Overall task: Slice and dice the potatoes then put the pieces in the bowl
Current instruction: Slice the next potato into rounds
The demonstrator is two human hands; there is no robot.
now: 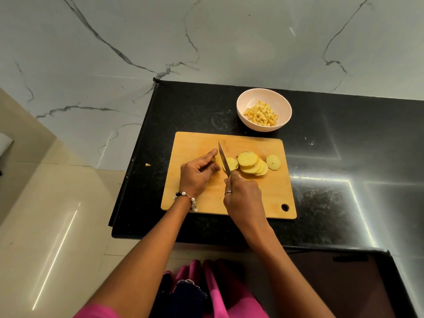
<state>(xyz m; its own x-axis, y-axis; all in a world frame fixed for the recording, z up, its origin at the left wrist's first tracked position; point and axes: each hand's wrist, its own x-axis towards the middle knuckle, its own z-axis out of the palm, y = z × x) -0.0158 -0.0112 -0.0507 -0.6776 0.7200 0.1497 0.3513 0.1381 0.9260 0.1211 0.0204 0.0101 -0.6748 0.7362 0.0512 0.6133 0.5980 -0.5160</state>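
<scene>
From the head view, the cut I am about to make turns on one thing: the potato end lies directly left of the knife, flush against the blade, with my left hand on the far side of it from the steel. My left fingers and thumb are curled round that stub, pinching it down onto the cutting board near the board's middle, a little toward its left edge. Only a sliver of yellow shows between my fingertips and the blade, so I judge there is very little potato left to take off.

My right hand is wrapped tight round the knife handle, which is hidden in my fist. The blade points away from me toward the board's far edge, leaning slightly left, so its long axis runs across the stub.

The slices already cut lie just right of the blade in an overlapping fan, with one round lying apart nearer the right edge. The bowl stands on the black counter just beyond the board's far right corner, holding diced pieces; my right hand is the nearer one to it.

As I judge it, the next stroke has to come down close to my left fingertips, so they need tucking back.
</scene>
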